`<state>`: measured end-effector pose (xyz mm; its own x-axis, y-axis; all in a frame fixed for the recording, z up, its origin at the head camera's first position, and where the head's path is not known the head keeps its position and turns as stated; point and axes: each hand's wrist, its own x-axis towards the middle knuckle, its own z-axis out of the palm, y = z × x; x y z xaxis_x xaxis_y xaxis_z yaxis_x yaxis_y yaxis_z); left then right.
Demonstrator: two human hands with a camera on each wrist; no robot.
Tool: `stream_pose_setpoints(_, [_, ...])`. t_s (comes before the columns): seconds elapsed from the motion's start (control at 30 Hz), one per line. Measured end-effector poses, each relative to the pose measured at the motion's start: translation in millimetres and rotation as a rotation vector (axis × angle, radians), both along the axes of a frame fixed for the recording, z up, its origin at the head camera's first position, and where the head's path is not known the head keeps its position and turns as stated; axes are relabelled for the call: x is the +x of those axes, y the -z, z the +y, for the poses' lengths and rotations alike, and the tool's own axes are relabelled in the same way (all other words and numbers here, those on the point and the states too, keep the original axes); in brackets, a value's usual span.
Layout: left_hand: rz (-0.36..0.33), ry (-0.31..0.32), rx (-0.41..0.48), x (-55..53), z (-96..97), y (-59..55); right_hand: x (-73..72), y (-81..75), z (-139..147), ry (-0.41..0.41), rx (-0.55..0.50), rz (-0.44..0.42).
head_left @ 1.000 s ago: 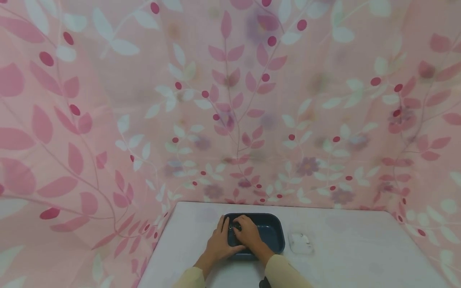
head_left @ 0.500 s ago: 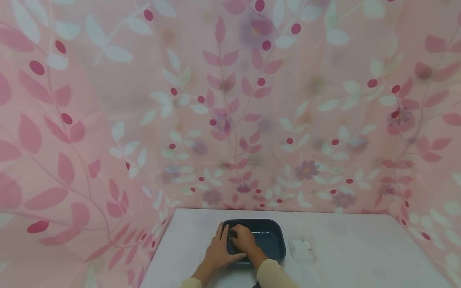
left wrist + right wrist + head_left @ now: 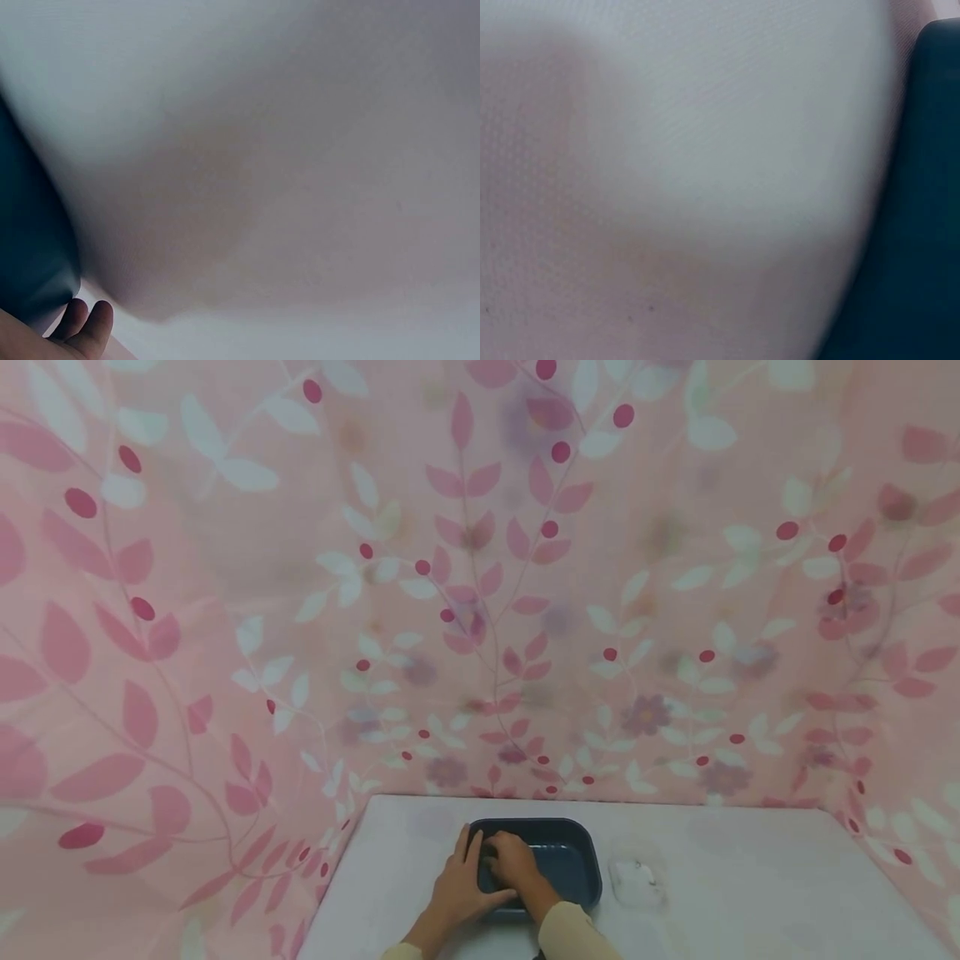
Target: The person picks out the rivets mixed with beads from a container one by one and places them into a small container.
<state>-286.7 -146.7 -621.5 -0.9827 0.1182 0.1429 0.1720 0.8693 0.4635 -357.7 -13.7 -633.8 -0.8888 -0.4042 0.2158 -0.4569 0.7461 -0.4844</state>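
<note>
A dark blue rectangular dish [image 3: 573, 870] sits on the white table in the head view. My left hand [image 3: 459, 887] rests along its left side, fingers straight over the left rim and thumb stretched across the front. In the left wrist view, fingertips [image 3: 96, 330] show beside the dish's blue wall [image 3: 34, 225]. My right hand [image 3: 516, 862] reaches inside, at the left end, with fingers curled round a small dark thing [image 3: 488, 852]. Its kind is too small and too covered to tell. The right wrist view shows the dish's outer wall [image 3: 915, 210] but no hand.
A small clear plastic container [image 3: 637, 883] with tiny bits in it lies right of the dish. The white table [image 3: 750, 885] extends further right. Pink leaf-patterned cloth [image 3: 525, 693] hangs behind the table and along both sides.
The head view has tilted and shifted slightly. My right hand stays at the dish's left end, its fingers now covering more of the small dark thing. My left hand keeps its place.
</note>
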Motion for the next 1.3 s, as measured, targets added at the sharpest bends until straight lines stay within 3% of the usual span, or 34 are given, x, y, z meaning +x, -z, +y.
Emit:
stream_pose_setpoints(0.2, [0.031, -0.011, -0.001, -1.8, 0.6, -4.3, -3.0, -2.5, 0, 0.007, -0.028, 0.005])
stream_pose_setpoints(0.63, [0.012, -0.021, 0.0, -1.3, 2.2, -9.2, -4.0, 0.0, 4, -0.01, -0.045, 0.071])
stream_pose_setpoints(0.97, [-0.021, -0.03, -0.009, -4.0, 2.1, -8.4, -1.0, -6.4, 4, -0.002, -0.014, 0.02])
stream_pose_setpoints(1.3, [-0.016, -0.028, -0.005, -0.4, 2.5, -0.1, 3.4, -1.8, 7, -0.003, 0.007, -0.038])
